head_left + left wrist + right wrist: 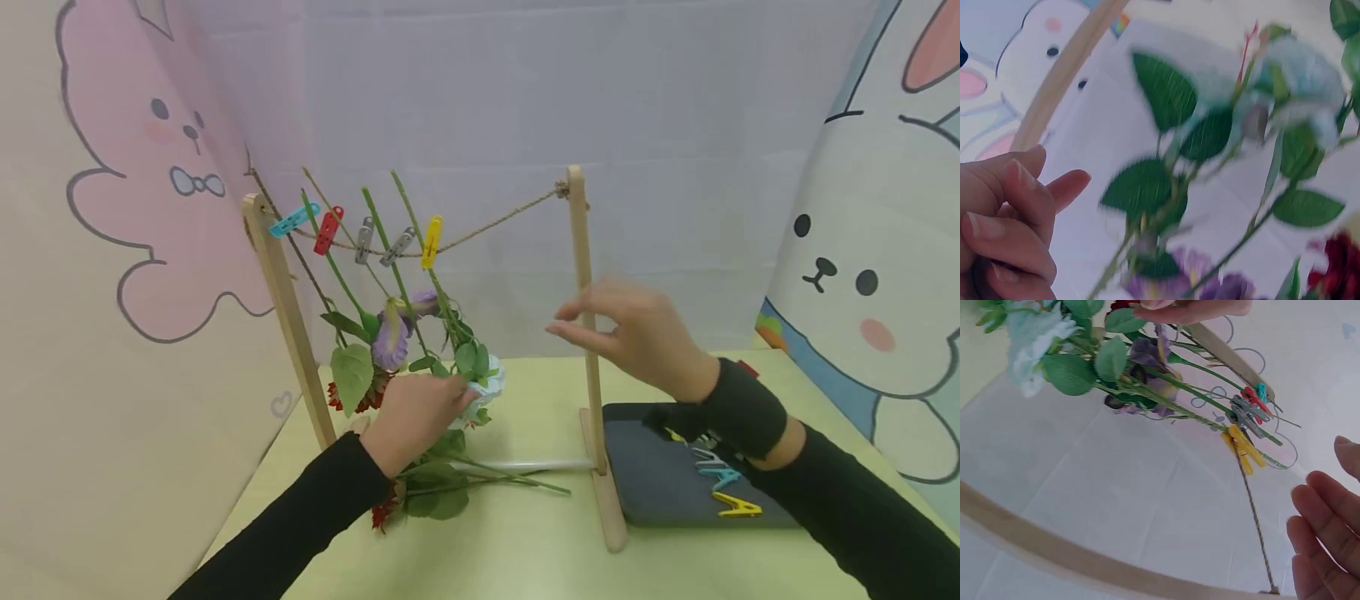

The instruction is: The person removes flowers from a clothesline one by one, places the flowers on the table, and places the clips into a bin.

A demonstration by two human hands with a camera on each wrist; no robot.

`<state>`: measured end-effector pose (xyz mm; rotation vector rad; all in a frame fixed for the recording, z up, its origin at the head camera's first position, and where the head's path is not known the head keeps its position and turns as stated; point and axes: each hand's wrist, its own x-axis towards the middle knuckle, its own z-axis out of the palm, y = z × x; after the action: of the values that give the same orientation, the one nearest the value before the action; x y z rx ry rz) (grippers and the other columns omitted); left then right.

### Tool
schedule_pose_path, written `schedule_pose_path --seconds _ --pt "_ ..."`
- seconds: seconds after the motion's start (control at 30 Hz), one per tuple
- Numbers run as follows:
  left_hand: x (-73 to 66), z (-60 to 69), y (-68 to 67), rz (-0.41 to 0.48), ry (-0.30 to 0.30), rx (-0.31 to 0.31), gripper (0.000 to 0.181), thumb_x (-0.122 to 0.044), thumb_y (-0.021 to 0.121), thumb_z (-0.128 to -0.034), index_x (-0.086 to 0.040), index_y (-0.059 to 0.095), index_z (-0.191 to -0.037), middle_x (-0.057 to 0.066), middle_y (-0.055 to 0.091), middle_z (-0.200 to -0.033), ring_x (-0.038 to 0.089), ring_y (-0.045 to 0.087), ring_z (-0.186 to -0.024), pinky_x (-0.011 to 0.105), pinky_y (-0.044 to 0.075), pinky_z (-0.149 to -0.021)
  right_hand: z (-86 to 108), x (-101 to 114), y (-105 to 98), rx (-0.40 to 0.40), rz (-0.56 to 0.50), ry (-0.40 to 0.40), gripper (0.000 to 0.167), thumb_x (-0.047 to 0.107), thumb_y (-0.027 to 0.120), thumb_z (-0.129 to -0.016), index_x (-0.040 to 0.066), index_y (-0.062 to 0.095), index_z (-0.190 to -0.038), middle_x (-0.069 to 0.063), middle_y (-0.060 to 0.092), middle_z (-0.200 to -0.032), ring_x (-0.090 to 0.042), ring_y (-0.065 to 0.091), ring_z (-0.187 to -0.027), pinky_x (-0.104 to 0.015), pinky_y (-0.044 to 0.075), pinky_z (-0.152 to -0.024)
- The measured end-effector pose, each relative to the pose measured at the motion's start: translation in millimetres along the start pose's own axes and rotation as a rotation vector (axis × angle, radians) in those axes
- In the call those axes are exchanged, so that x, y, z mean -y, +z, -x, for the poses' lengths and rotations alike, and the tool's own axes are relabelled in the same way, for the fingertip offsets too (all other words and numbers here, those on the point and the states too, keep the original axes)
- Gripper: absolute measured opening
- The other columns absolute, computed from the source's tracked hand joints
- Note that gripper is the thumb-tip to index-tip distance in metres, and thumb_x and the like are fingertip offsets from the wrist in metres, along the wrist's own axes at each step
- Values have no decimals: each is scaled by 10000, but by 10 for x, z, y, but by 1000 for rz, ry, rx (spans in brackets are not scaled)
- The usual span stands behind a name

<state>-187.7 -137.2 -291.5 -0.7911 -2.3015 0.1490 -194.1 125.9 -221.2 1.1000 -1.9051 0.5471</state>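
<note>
Pale blue, the leafy-stemmed flower (491, 382) hanging mid-frame probably needs only light steadying from the empty, loosely curled left hand (416, 417), while the empty right hand (637, 333), thumb apart, should avoid jostling the yellow clothespin (432, 242).

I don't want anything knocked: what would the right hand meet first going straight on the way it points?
The right hand would probably meet the green leaves by the pale blue flower first; depth is unclear.

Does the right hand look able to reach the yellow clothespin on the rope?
Probably yes: the right hand looks empty, and nothing visibly blocks its way to the yellow clothespin.
</note>
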Motion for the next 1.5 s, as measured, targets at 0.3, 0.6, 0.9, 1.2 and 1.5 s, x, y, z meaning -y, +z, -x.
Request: schedule_pose_path --seconds 0.3,0.6,0.9,1.2,1.5 --pt "453 -342 -238 475 -468 93 385 -307 495 -952 -99 533 -1274 12 561 -566 121 353 -413 255 232 -426 -962 -16 350 212 -102 390 367 236 671 -843 11 628 -1130 -152 642 -1106 -271 572 -1039 -363 451 -866" --pt "480 -629 -43 1119 -699 160 406 -352 397 -983 -131 431 -1322 16 488 -577 119 341 -423 270 315 -456 -1367 4 678 385 -93 515 452 308 576 -906 26 547 -1259 -137 571 -1264 -263 505 -1194 -349 382 -999" --pt "485 -629 49 1073 -676 66 302 -305 419 -983 -118 620 -1108 -8 420 -515 122 278 -406 270 255 -427 -1422 3 689 408 -255 682 317 283 530 -935 90 620 -1169 -76 596 -1201 -218 531 -1128 -306 413 -936" --pt "501 -535 16 1065 -651 60 295 -315 447 -969 -114 652 -1035 -20 429 -498 97 312 -392 260 237 -402 -1300 8 753 182 -391 659 239 215 607 -890 32 679 -1025 -132 652 -1018 -228 575 -990 -279 430 -874" --pt "372 -422 -68 1138 -632 66 287 -240 426 -984 -50 631 -1049 -12 412 -517 80 271 -391 256 233 -420 -1294 -4 763 -54 -434 700 202 172 643 -863 1 702 -951 -173 670 -914 -193 513 -743 -216 330 -669"
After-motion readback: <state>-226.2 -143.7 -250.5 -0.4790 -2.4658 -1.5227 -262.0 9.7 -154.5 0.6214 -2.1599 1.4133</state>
